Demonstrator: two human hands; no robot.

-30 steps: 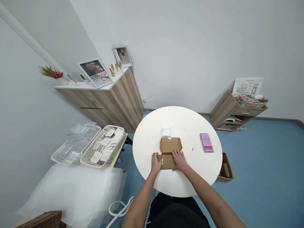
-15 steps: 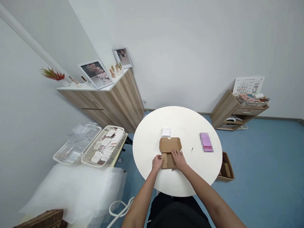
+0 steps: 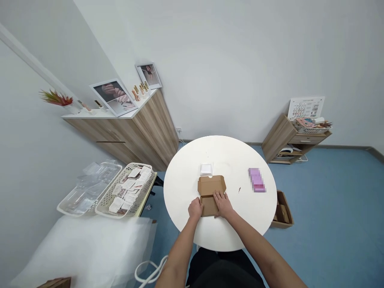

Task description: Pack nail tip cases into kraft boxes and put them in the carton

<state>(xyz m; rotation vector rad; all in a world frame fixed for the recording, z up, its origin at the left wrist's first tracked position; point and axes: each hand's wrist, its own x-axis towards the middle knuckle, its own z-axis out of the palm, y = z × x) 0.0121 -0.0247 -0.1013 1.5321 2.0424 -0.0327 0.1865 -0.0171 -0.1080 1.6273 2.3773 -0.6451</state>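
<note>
A small brown cardboard box lies on the round white table, its lid flap spread open toward the far side. My left hand is curled against the box's left side flap. My right hand lies flat, fingers stretched, pressing on the box's near part. A small white square item sits just beyond the box. A pink blurred item lies on the table to the right.
Two baskets with small packets and clear plastic stand at the left on a low surface, beside white foam sheet. A wooden cabinet stands behind; a low shelf at the right. A cardboard carton sits on the floor.
My left hand has folded the box's left side flap inward against the box. My right hand stays pressed on the box. The view has shifted slightly.
</note>
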